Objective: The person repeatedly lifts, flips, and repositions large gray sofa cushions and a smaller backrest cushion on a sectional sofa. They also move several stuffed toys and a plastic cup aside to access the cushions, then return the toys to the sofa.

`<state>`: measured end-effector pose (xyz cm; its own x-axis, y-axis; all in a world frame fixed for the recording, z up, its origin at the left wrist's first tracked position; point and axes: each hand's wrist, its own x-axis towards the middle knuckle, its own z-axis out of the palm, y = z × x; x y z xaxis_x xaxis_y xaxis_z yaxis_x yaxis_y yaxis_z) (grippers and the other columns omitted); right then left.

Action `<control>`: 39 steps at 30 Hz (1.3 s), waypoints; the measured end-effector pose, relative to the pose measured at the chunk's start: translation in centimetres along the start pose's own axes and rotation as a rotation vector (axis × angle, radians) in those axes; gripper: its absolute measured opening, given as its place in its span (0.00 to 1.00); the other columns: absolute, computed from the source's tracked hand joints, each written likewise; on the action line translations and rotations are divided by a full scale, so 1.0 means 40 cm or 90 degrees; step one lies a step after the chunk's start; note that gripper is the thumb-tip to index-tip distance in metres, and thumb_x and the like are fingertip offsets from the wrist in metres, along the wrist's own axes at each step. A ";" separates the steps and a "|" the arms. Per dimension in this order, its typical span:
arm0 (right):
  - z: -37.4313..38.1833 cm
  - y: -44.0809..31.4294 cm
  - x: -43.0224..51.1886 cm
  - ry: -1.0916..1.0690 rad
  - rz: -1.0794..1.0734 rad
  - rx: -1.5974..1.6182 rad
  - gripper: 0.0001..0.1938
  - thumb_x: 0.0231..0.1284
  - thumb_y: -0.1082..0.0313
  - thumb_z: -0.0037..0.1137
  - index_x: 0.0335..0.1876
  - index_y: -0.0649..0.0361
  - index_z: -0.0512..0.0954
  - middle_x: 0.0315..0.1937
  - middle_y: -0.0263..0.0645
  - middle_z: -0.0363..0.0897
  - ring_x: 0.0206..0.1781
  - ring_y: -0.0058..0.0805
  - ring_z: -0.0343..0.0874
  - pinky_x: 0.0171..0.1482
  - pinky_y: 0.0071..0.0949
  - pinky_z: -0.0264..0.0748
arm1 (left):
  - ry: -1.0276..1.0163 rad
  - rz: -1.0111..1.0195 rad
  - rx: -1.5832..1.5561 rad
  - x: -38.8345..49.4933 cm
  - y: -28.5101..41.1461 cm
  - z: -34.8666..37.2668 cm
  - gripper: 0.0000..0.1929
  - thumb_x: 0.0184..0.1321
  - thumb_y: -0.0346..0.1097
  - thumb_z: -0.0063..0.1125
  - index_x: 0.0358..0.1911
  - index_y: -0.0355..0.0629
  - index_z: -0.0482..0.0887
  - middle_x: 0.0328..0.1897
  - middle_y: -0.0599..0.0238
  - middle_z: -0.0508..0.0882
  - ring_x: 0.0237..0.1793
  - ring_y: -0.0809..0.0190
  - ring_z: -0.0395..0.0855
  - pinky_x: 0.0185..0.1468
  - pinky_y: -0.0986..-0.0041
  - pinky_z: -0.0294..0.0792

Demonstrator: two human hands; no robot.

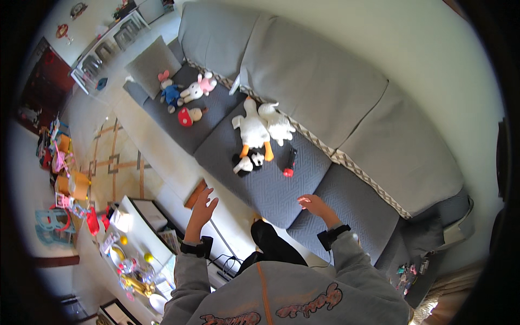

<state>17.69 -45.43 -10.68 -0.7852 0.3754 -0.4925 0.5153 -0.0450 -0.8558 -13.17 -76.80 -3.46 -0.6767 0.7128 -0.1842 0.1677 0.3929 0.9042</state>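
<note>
My left hand [202, 211] is raised with its fingers apart and nothing in it, above the floor beside the low table. Bent at the fingers, my right hand [317, 207] hovers over the near edge of the grey sofa and holds nothing visible. Before me on the sofa lie a white plush goose [252, 128] with orange feet, a white plush animal [278, 123], a black-and-white plush toy [248, 163] and a black flashlight with a red end [290, 163]. Farther left sit a blue-dressed plush rabbit [170, 92], a pink-and-white plush rabbit [199, 87] and a red plush mushroom [190, 116].
A grey cushion [152, 65] leans at the sofa's far end. The low table [138, 235] at my left bears fruit, bottles and a bowl. Children's toys and a blue plastic chair [53, 227] stand beyond it. Small items lie at the sofa's right end.
</note>
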 end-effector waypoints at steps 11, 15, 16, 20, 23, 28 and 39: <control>-0.083 -0.266 0.388 0.051 -0.146 -0.064 0.10 0.62 0.68 0.52 0.46 0.62 0.78 0.34 0.35 0.81 0.34 0.21 0.78 0.39 0.23 0.75 | -0.039 0.019 0.082 0.472 0.165 -0.225 0.24 0.61 0.41 0.57 0.60 0.43 0.70 0.66 0.52 0.68 0.56 0.51 0.74 0.56 0.65 0.69; -0.082 -0.360 0.561 0.110 -0.122 -0.101 0.10 0.61 0.67 0.52 0.45 0.60 0.78 0.34 0.37 0.81 0.35 0.25 0.79 0.40 0.25 0.75 | -0.072 0.021 0.077 0.685 0.140 -0.277 0.24 0.62 0.41 0.57 0.59 0.40 0.71 0.62 0.53 0.72 0.52 0.53 0.77 0.53 0.67 0.71; -0.081 -0.385 0.604 0.118 -0.133 -0.113 0.10 0.60 0.66 0.52 0.45 0.59 0.79 0.34 0.39 0.81 0.36 0.29 0.80 0.41 0.28 0.75 | -0.093 -0.028 0.064 0.744 0.123 -0.284 0.23 0.62 0.40 0.57 0.58 0.39 0.72 0.59 0.54 0.75 0.50 0.54 0.79 0.51 0.69 0.72; -0.089 -0.495 0.801 0.115 -0.101 -0.152 0.11 0.58 0.64 0.52 0.44 0.56 0.79 0.39 0.42 0.82 0.42 0.37 0.80 0.46 0.32 0.75 | -0.158 0.013 0.024 0.985 0.025 -0.291 0.21 0.62 0.40 0.57 0.56 0.37 0.74 0.55 0.55 0.78 0.47 0.56 0.82 0.50 0.72 0.72; -0.102 -0.570 0.995 0.160 -0.143 -0.195 0.11 0.59 0.64 0.50 0.43 0.56 0.79 0.38 0.41 0.82 0.43 0.42 0.80 0.47 0.35 0.74 | -0.203 0.020 0.047 1.175 -0.060 -0.282 0.21 0.62 0.41 0.56 0.55 0.36 0.74 0.54 0.52 0.79 0.49 0.54 0.82 0.50 0.70 0.73; -0.091 -0.640 1.342 0.230 -0.134 -0.234 0.12 0.58 0.67 0.49 0.46 0.59 0.77 0.49 0.44 0.77 0.46 0.44 0.78 0.48 0.37 0.74 | -0.210 0.042 0.030 1.414 -0.171 -0.254 0.15 0.62 0.38 0.55 0.50 0.38 0.78 0.50 0.53 0.81 0.48 0.53 0.81 0.51 0.69 0.73; -0.057 -0.727 1.882 0.363 -0.195 -0.885 0.20 0.51 0.72 0.53 0.54 0.53 0.72 0.61 0.37 0.64 0.41 0.36 0.79 0.40 0.31 0.78 | -0.247 0.159 0.084 1.744 -0.353 -0.187 0.11 0.60 0.31 0.56 0.45 0.39 0.78 0.53 0.55 0.79 0.56 0.54 0.76 0.55 0.70 0.69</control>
<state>-55.61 -13.75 -22.50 -0.8528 0.5173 0.0710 0.5216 0.8503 0.0700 -68.11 -36.94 -26.19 -0.2913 0.9491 -0.1196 0.3976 0.2338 0.8873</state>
